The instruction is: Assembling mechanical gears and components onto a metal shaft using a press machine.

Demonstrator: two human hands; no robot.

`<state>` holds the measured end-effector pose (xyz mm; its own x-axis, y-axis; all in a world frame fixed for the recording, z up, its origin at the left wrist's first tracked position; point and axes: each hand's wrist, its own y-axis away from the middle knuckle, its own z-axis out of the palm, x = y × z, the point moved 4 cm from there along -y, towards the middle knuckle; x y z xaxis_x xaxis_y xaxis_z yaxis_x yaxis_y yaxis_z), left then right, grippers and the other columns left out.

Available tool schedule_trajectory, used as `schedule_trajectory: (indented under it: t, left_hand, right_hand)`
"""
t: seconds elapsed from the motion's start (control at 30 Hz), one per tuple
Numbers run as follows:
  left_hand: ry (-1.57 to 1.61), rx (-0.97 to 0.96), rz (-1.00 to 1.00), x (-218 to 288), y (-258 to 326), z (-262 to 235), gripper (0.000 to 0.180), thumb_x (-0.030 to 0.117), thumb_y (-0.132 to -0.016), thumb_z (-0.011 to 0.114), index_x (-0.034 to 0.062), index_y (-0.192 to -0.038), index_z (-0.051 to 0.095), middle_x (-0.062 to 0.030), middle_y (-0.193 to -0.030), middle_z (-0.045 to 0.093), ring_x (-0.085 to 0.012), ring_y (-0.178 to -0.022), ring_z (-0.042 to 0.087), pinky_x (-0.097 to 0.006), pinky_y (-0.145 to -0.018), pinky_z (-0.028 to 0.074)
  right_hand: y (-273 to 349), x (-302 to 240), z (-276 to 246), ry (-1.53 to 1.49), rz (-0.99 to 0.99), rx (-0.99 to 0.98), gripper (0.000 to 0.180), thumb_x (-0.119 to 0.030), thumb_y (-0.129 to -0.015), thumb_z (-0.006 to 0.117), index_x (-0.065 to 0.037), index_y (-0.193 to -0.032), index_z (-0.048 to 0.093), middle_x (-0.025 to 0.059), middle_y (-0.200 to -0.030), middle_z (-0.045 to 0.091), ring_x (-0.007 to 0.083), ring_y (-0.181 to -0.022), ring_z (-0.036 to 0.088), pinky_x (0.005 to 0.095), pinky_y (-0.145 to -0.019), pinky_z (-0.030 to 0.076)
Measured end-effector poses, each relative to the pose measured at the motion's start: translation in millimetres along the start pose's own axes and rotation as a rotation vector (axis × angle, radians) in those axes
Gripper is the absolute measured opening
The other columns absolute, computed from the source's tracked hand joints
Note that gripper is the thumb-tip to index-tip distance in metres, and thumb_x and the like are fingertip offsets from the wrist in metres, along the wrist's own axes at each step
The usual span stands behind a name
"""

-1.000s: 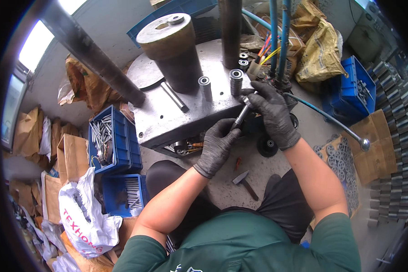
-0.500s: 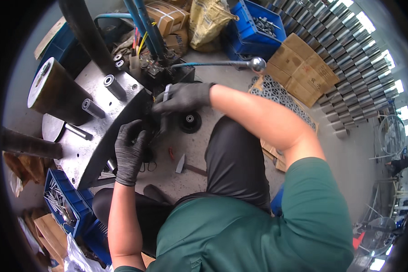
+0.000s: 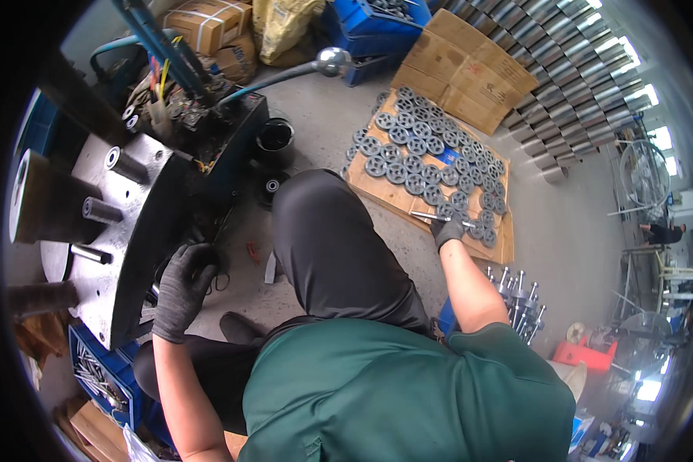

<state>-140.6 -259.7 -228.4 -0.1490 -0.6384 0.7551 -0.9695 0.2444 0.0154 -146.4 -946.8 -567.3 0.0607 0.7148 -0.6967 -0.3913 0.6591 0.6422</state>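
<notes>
Here, our steel machine table (image 3: pixel 119 282) stands just left of our left hand (image 3: pixel 185 289), which curls loosely, thumb and fingers apart, nothing visible in its grip. Under our right hand (image 3: pixel 448 230) and spreading ahead of it lies a cardboard sheet (image 3: pixel 393 197) bearing spoked discs (image 3: pixel 414 184). That hand closes around a slim metal rod (image 3: pixel 423 215), jutting out on both sides. We judge the step as reaching over the discs with the rod; the next move calls for steady clearance above them.
</notes>
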Motion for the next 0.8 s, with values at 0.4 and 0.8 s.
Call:
schedule_trajectory:
  t: [0.4, 0.8]
  left_hand:
    - [-0.140, -0.169, -0.141, -22.4, 8.5, 18.5, 0.031, 0.007, -0.094, 0.071, 0.0002, -0.124, 0.069, -0.0179, -0.118, 0.071, -0.0315, -0.107, 0.071, -0.039, -0.092, 0.056]
    - [-0.023, -0.213, -0.222, -61.2, 12.1, 40.2, 0.027, 0.008, -0.097, 0.069, -0.0002, -0.122, 0.069, -0.0188, -0.110, 0.073, -0.0305, -0.099, 0.073, -0.039, -0.088, 0.056]
  right_hand:
    - [-3.4, -101.0, -89.3, -0.043, -0.178, 0.459, 0.026, -0.039, -0.098, 0.070, -0.013, -0.099, 0.070, 0.0075, -0.090, 0.072, 0.0243, -0.078, 0.072, 0.0462, -0.073, 0.062]
    - [-62.0, -102.6, -51.4, 0.114, -0.246, 0.246, 0.031, -0.037, -0.098, 0.073, -0.013, -0.109, 0.057, 0.0133, -0.082, 0.070, 0.0343, -0.054, 0.071, 0.0514, -0.047, 0.065]
